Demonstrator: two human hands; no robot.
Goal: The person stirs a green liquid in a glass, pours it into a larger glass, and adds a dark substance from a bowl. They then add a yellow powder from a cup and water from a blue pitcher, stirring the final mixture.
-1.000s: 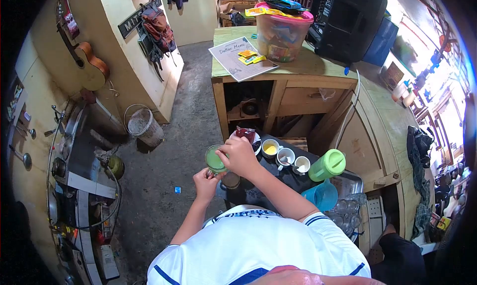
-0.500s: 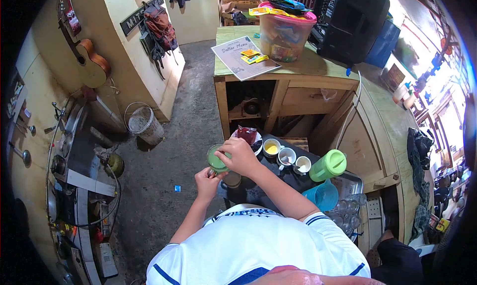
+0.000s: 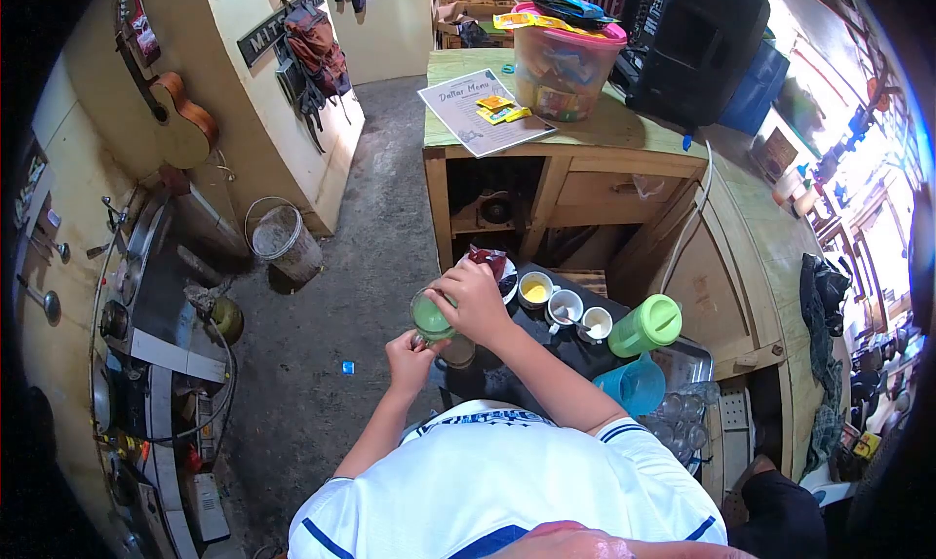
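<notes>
- Head view, looking straight down: the left hand (image 3: pixel 408 357) curls its fingers around the base of a glass of green drink (image 3: pixel 430 317), gripping it from below.
- The right hand (image 3: pixel 473 301) lies over the glass's rim, fingers bent and pressed to its far side — whether they pinch anything small cannot be told.
- The glass sits between both hands, at the near left edge of a dark tray (image 3: pixel 546 345).
- On the tray stand a cup with yellow contents (image 3: pixel 533 289) and two white cups (image 3: pixel 564 308), side by side.
- A green jug (image 3: pixel 645 325) and a blue jug (image 3: pixel 634 384) lie to the right.
- A menu sheet (image 3: pixel 473 109) rests on the wooden counter (image 3: pixel 604 130), well apart from the hands.
</notes>
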